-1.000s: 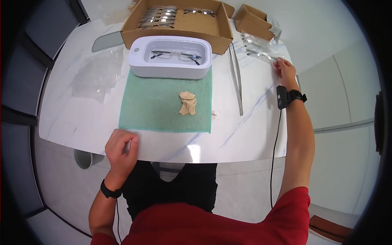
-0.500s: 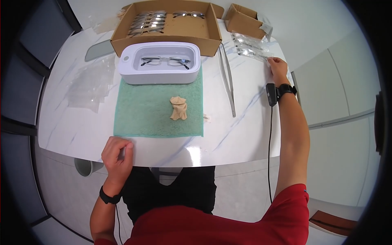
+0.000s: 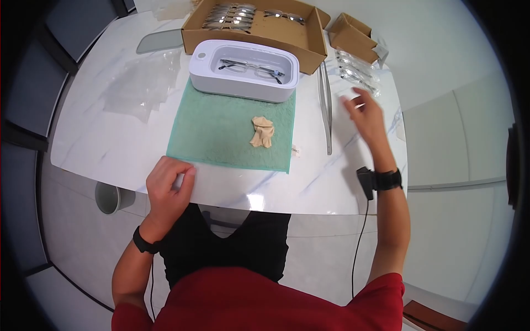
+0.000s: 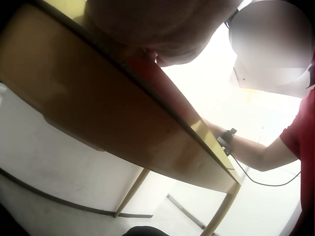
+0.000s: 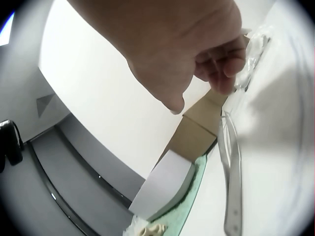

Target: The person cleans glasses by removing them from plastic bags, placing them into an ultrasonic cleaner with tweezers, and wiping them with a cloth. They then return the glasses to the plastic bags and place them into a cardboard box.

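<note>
In the head view the right hand (image 3: 367, 118) hovers over the table, thumb and fingers apart, holding nothing. Just beyond it lie glasses in clear plastic bags (image 3: 358, 73). Long metal tweezers (image 3: 329, 118) lie to its left. The left hand (image 3: 170, 185), loosely curled and holding nothing, rests at the table's front edge by the green cloth (image 3: 215, 132). On that cloth are a crumpled beige cloth (image 3: 262, 132) and a white cleaner (image 3: 243, 87) with a pair of glasses (image 3: 251, 68) in its basin. In the right wrist view the right hand (image 5: 182, 54) is above the tweezers (image 5: 233, 182).
An open cardboard box (image 3: 309, 54) with several glasses stands behind the cleaner. A smaller carton (image 3: 353, 39) is at the back right. Clear bags (image 3: 141, 85) and a grey flat piece (image 3: 160, 41) lie left. A bin (image 3: 107, 198) stands on the floor.
The right hand has drawn back from the bagged glasses towards the body, its fingers now spread. The left hand stays at the table's edge. The head view has shifted and turned slightly.
</note>
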A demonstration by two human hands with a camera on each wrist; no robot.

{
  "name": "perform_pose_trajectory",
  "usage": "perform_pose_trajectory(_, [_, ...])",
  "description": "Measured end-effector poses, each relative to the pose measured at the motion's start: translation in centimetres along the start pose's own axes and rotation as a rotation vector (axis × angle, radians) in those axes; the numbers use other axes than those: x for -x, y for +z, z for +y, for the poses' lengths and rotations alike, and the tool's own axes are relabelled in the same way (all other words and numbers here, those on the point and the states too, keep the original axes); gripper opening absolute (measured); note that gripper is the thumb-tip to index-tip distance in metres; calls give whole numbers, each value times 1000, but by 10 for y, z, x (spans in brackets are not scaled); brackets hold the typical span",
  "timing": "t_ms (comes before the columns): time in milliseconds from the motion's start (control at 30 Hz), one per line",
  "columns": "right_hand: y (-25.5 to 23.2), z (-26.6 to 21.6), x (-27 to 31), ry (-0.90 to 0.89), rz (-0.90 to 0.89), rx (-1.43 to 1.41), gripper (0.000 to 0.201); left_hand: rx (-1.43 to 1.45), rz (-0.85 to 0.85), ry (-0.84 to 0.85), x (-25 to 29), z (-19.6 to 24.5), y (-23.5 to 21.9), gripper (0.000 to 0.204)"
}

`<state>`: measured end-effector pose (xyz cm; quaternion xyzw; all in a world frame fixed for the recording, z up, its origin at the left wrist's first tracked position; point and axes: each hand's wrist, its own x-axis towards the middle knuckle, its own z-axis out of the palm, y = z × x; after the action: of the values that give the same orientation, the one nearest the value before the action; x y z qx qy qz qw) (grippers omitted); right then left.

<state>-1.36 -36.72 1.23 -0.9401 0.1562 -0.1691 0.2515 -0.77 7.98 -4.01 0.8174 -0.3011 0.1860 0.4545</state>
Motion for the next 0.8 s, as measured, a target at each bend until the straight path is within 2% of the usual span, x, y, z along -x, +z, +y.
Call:
perform_pose_trajectory(67, [10,-28,21,-65,-93,201,66,14,13,3,1,-1,0,9])
perform_pose_trajectory(167, [19,-39,29,0,-219,277,64,33,30,12,2,0,-1,9])
perform_pose_trajectory(200, [23,-29,29,-39,-190,236,59,35,35,14,2,0,-2,9])
perform_pose_trajectory(300, [19,-4,26,17,-281,119,48,48,54,24,5,-3,-2,9])
perform_pose_trajectory(400, [-2,-6,40,266,-249,-245,40,66,76,38,6,-6,-3,9])
perform_pose_trajectory(500, [-25,-15,60,298,-81,-417,32,79,83,49,8,-8,-5,10])
perform_pose_trajectory(600, [-42,-38,83,92,135,-511,29,82,79,61,10,-11,-4,11])
perform_pose_trajectory(700, [-67,-67,90,22,61,-408,28,91,66,63,10,-10,-7,11])
perform_pose_trajectory(733, [-69,-73,88,-83,43,-358,25,87,67,73,10,-11,-6,11])
perform_pose_trajectory(800, [-74,-93,87,-181,46,-10,23,92,81,83,10,-12,-4,11])
